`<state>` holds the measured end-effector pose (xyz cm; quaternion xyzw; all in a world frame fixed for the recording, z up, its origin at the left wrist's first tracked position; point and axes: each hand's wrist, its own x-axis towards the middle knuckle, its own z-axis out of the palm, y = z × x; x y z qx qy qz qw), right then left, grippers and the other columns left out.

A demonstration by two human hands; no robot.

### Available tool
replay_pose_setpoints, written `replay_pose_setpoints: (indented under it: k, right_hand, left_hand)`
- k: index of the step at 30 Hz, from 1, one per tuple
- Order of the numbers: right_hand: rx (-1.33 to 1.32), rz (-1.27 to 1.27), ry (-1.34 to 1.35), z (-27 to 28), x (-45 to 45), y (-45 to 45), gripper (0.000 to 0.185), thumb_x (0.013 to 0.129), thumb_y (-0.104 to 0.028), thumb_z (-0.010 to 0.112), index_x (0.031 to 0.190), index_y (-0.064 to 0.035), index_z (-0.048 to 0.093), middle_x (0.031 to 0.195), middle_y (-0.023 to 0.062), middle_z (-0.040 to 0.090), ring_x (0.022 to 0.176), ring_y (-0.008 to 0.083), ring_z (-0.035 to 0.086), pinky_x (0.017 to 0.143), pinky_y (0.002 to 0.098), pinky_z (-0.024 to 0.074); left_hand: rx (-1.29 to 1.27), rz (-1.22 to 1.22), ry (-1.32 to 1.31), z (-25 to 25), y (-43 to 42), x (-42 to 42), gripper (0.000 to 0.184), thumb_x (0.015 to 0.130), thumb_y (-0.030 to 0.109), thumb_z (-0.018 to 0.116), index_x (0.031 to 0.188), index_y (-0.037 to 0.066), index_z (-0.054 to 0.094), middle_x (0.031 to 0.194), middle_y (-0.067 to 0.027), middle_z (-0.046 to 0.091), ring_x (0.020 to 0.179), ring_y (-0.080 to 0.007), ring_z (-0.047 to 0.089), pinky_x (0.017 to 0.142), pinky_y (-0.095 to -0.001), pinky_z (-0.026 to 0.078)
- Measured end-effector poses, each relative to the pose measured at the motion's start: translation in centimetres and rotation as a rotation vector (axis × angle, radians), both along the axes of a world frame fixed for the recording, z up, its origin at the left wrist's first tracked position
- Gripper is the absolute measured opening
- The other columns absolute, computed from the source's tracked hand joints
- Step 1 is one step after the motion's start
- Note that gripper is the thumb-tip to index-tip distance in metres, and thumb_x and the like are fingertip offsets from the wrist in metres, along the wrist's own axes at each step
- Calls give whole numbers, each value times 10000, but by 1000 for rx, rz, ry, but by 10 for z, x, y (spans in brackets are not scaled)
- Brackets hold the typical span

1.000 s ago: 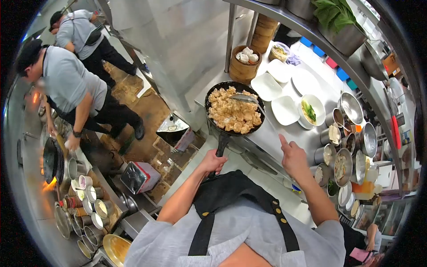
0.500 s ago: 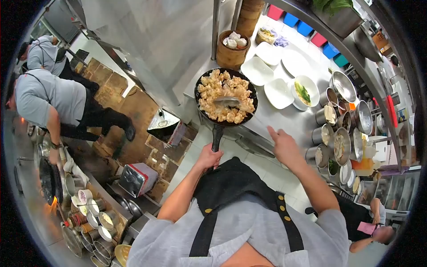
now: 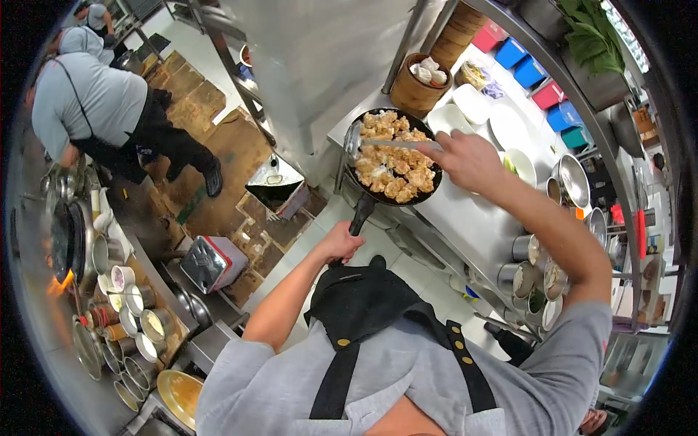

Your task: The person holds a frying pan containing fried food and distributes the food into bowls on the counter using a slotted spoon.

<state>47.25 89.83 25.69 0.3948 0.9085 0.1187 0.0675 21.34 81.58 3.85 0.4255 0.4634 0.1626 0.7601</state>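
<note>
My left hand [image 3: 340,243] is closed around the black handle of a frying pan [image 3: 362,212]. The pan holds many browned, battered-looking chunks of food [image 3: 403,171]; their exact kind I cannot tell. Over the pan, my right hand [image 3: 471,161] grips a metal serving spoon [image 3: 400,144] by its handle. The spoon's bowl lies at the pan's left edge, among the chunks. Beyond the pan stands a bamboo steamer [image 3: 416,94] with white dumplings [image 3: 429,73] in it.
White dishes [image 3: 511,127] sit on the steel counter [image 3: 465,214] to the right, partly behind my arm. Metal pots [image 3: 518,280] crowd its near end. At left, a co-worker [image 3: 102,91] stands by a stove with a flame [image 3: 62,283]. A tin [image 3: 213,263] is nearby.
My right hand has moved from beside the pan to the spoon and grips it. The spoon's bowl has shifted to the pan's left side. My left hand still holds the handle.
</note>
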Motion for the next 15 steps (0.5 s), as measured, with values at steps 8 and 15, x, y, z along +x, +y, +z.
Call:
replay_pose_setpoints:
  k: [8, 15]
  right_hand:
    - [-186, 224, -479, 33, -85, 39, 113, 785, -150, 559, 807, -115, 664, 773, 74, 617, 745, 249, 658, 582, 387, 513]
    - [-133, 211, -434, 41, -52, 43, 297, 751, -123, 561, 987, -241, 697, 802, 50, 588, 704, 234, 630, 561, 374, 496]
  left_hand:
    - [-48, 10, -46, -2, -1, -5, 205, 831, 65, 601, 770, 56, 406, 511, -8, 411, 376, -107, 406, 326, -291, 339]
    - [-111, 24, -174, -7, -4, -4, 197, 843, 63, 611, 816, 67, 417, 516, -2, 394, 383, -94, 385, 329, -280, 321]
